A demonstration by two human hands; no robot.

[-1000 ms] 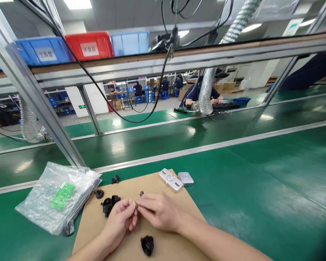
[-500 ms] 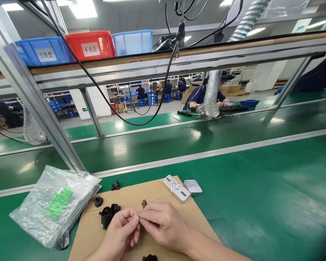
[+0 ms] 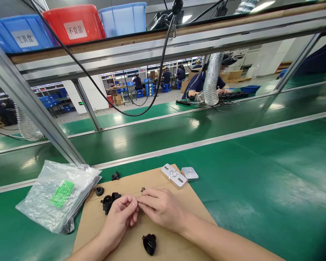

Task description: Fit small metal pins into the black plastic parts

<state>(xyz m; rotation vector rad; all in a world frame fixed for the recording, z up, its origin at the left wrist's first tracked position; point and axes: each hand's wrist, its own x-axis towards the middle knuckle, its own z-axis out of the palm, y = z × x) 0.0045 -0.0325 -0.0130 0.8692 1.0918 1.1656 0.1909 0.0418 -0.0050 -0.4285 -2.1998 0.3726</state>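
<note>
Head view: left hand (image 3: 122,214) and right hand (image 3: 163,208) meet over a brown sheet (image 3: 130,243)

A green bench (image 3: 260,188) spreads across the lower half, and the brown sheet lies flat on it. At the sheet's left edge is a clear plastic bag (image 3: 38,203) with a green label (image 3: 62,193) (creased and shiny, its contents hard to make out). Both hands are over the sheet, tips together. At the sheet's far right corner lies a silver plate (image 3: 174,176), a rounded slot near each end, its long axis running from far left to near right; a square silver block (image 3: 189,174) sits just beside it. Nearer than the hands, a black cup (image 3: 149,244) rests on the sheet. Just past the left hand are paired black housings (image 3: 106,208), then a flat black cap (image 3: 99,191) and a black knob (image 3: 115,175) by the far edge. A few metal bits (image 3: 143,189) lie just beyond the right hand's fingers. Smallest is the tiny part (image 3: 138,202), pinched by thumb and forefinger of each hand, above the sheet's middle. It looks dark, a mere speck between the fingertips, which hide most of its shape; its pointing direction and long axis cannot be told.
</note>
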